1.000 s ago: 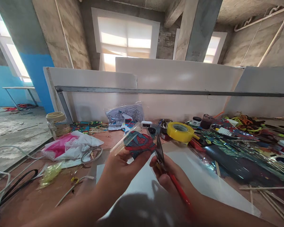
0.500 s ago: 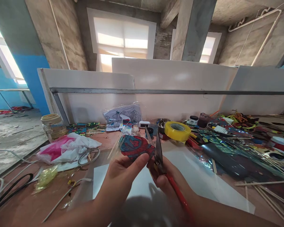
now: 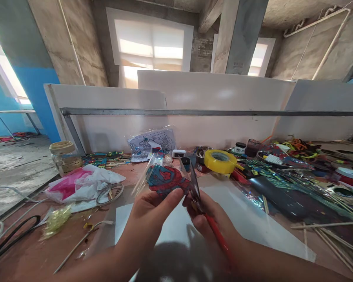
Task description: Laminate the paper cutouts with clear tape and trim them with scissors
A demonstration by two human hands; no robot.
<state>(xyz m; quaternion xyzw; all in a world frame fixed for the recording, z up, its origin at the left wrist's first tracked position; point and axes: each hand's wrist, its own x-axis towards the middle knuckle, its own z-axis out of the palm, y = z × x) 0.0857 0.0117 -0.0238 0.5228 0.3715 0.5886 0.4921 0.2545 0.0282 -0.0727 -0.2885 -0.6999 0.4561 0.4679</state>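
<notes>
Part of the left hand [image 3: 153,213] hides behind the painted cutout [image 3: 165,178]. The right hand [image 3: 213,215] covers some of the scissors [image 3: 195,186], whose red handle [image 3: 217,231] looks blurry. The counter [image 3: 26,250] has its near edge cut off.

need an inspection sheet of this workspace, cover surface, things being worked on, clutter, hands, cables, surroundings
Surface: reddish-brown table, with a white sheet beneath the hands
Job's things: red-and-blue patterned piece; red-handled scissors, blades apart at the piece's right edge, contact unclear
Clutter: yellow tape roll beyond the right hand; pink-and-white plastic on the left; thin sticks at right
Hands: left hand grips the piece; right hand holds the scissors
Cables: white cable lies on the table's left side; black cable loops near the left edge
Surroundings: white panels crossed by a metal rail; covered window behind
</notes>
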